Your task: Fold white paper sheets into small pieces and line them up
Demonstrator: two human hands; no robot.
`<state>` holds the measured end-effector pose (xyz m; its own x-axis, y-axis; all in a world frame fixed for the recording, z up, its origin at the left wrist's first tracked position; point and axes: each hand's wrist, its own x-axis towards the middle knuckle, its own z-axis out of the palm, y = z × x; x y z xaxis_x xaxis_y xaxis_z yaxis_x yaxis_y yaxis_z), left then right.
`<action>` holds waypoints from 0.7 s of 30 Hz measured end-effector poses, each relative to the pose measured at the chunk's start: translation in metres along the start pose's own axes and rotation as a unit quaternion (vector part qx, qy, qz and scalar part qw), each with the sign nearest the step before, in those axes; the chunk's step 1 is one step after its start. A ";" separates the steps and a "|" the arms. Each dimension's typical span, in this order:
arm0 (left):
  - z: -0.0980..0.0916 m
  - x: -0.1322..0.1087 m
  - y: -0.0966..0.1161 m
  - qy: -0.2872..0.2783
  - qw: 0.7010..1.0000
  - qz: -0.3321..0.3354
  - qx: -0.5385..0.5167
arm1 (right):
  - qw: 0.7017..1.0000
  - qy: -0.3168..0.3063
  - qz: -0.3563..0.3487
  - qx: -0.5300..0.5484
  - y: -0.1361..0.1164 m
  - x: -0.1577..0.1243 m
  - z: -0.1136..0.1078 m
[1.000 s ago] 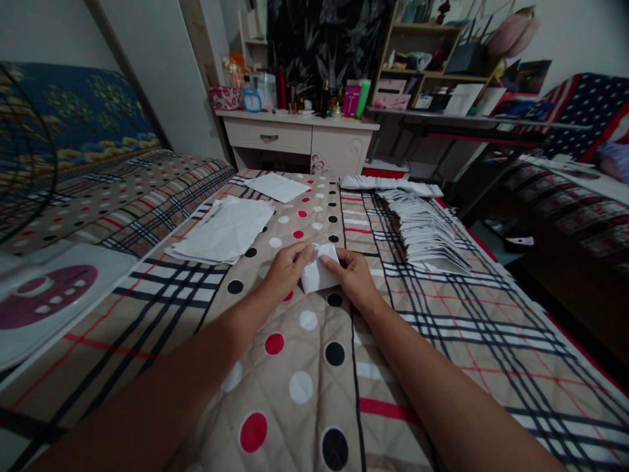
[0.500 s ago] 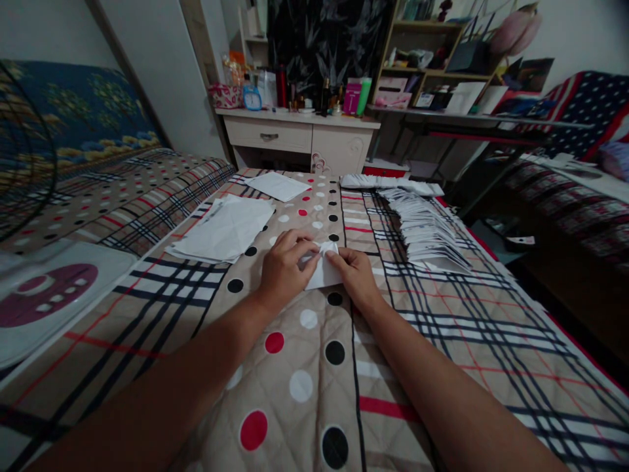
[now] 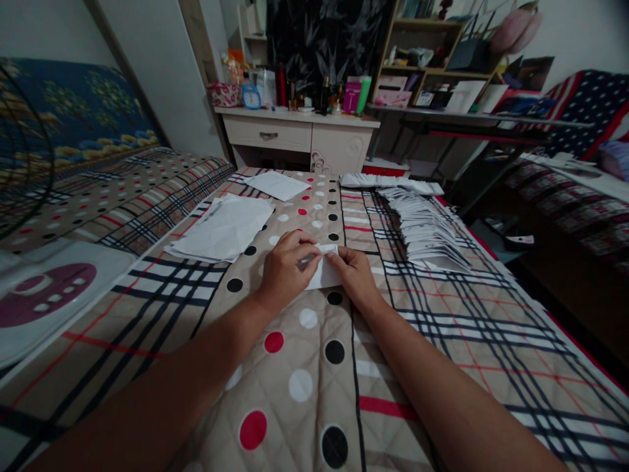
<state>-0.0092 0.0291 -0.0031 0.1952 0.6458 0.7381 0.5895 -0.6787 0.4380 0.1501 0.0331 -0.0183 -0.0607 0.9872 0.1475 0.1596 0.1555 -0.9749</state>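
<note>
A small white sheet of paper (image 3: 324,274) lies on the quilted bedspread (image 3: 295,419) in front of me, its far edge turned up in a narrow fold. My left hand (image 3: 289,265) pinches that edge on the left, thumb and forefinger brought together. From the right, my right hand (image 3: 356,272) grips the same paper with its thumb on top near the fold. Fingers hide parts of both side edges. Left of my hands rests a loose stack of white paper (image 3: 223,229), and to the right a long row of folded white papers (image 3: 427,229) overlaps like a fan.
Another white sheet (image 3: 278,185) lies toward the bed's far end. A bundle of folded papers (image 3: 390,185) sits at the far right. A white plastic bag with a purple print (image 3: 59,295) is at left. Beyond the bed stands a white dresser (image 3: 295,134) with bottles and boxes.
The paper's far edge, raised and crumpled at the middle before, now lies flatter as a straighter narrow fold. Both hands keep nearly the same place and grip.
</note>
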 end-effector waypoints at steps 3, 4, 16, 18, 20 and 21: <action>0.001 -0.001 -0.003 -0.016 1.000 0.005 0.000 | 0.999 -0.028 0.002 0.022 0.003 0.001 -0.002; 0.002 -0.001 -0.004 -0.017 1.000 0.009 -0.001 | 0.999 -0.035 0.001 0.026 0.003 0.001 -0.003; 0.000 0.000 -0.002 -0.031 0.999 -0.008 -0.020 | 0.998 -0.058 -0.026 0.014 -0.005 -0.003 -0.004; 0.001 0.000 -0.003 -0.033 0.999 -0.021 -0.033 | 0.998 -0.055 -0.023 0.007 -0.006 -0.004 -0.003; 0.003 0.000 -0.005 -0.030 0.997 -0.052 -0.054 | 0.998 -0.053 -0.016 0.002 -0.007 -0.004 -0.003; 0.003 0.000 -0.005 -0.027 0.995 -0.072 -0.065 | 0.999 -0.052 -0.014 0.002 -0.007 -0.004 -0.003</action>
<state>-0.0097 0.0338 -0.0067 0.1594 0.7547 0.6364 0.5091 -0.6151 0.6020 0.1522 0.0279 -0.0116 -0.1675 0.9733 0.1569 0.1522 0.1828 -0.9713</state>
